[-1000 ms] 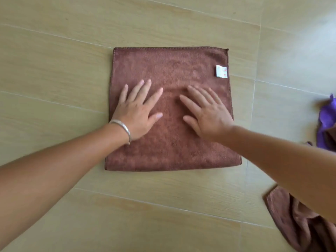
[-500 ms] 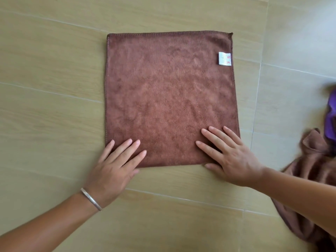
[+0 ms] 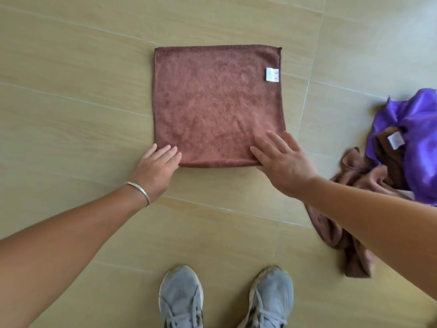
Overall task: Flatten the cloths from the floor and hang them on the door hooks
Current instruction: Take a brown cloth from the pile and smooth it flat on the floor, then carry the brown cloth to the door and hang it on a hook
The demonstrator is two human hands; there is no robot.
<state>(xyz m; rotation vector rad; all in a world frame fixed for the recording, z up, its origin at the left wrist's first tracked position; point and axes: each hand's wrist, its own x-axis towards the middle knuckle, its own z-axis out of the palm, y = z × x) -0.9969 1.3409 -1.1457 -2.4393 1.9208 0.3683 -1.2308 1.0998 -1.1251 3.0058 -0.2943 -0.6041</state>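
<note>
A brown square cloth (image 3: pixel 212 102) lies flat on the tiled floor, with a white label near its far right corner. My left hand (image 3: pixel 155 169) rests with straight fingers on the cloth's near left corner. My right hand (image 3: pixel 281 159) lies flat on the near right corner, fingers spread. No door hooks are in view.
A crumpled pile lies on the floor to the right: a purple cloth (image 3: pixel 416 129) over a dark brown cloth (image 3: pixel 387 147), and a lighter brown cloth (image 3: pixel 343 223) partly hidden under my right forearm. My two grey shoes (image 3: pixel 227 299) stand at the bottom edge.
Both hands slid from the middle of the cloth toward me to its near corners. The view has pulled back, and my shoes and more of the pile now show.
</note>
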